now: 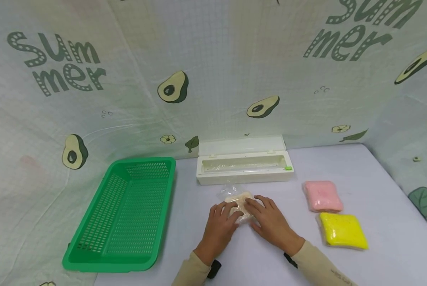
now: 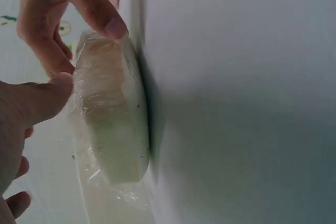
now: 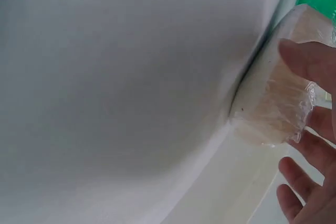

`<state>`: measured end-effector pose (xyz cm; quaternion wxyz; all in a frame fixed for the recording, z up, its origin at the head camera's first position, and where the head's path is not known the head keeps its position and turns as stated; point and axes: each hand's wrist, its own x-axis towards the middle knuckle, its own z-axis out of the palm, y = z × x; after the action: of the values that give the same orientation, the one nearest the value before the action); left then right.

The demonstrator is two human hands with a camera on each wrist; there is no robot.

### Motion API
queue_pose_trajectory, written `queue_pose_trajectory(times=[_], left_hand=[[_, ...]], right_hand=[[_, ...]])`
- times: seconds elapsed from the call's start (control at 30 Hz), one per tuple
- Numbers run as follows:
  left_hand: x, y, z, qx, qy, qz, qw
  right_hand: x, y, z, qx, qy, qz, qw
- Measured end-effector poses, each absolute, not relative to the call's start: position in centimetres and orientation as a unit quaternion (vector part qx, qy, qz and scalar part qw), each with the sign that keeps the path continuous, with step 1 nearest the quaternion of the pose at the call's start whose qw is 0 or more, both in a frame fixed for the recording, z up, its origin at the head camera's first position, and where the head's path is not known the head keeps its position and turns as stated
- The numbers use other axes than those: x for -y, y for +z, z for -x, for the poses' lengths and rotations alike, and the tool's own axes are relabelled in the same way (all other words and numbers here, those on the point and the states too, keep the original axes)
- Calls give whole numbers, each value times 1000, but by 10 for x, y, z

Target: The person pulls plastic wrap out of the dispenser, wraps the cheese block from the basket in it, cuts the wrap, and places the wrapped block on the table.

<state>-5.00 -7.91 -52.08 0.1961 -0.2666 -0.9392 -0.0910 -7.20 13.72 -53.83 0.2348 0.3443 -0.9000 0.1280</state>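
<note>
A pale cream block [image 1: 240,200] wrapped in clear plastic film lies on the table between both hands. In the left wrist view the wrapped block [image 2: 115,124] has wrinkled film bunched on its upper side and loose film past its lower end. My left hand [image 1: 220,224] touches the film with the thumb, its other fingers loose and apart. My right hand [image 1: 270,220] rests at the block's right side, fingers spread over the top. In the right wrist view its thumb lies against the wrapped block [image 3: 278,98]. The underside of the block is hidden.
Behind the hands stands a white film dispenser box [image 1: 245,177], lid raised. A green plastic basket [image 1: 160,222] is at the left. A pink wrapped block [image 1: 322,196] and a yellow wrapped block [image 1: 343,230] lie at the right. A printed curtain [image 1: 213,47] hangs behind the table.
</note>
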Motion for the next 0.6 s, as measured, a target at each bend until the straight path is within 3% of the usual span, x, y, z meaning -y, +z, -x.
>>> queue_pose_trajectory(times=[0.07, 0.17, 0.3, 0.6], left_hand=[[82, -520, 50, 933, -10, 291, 211], [84, -522, 50, 941, 39, 281, 185], [85, -525, 50, 955, 42, 255, 149], [85, -520, 47, 950, 26, 279, 139]], right_hand=[[-135, -537, 71, 903, 120, -346, 226], [-132, -534, 70, 909, 99, -346, 211], [-131, -532, 70, 915, 85, -342, 195], [-135, -521, 64, 918, 79, -357, 153]])
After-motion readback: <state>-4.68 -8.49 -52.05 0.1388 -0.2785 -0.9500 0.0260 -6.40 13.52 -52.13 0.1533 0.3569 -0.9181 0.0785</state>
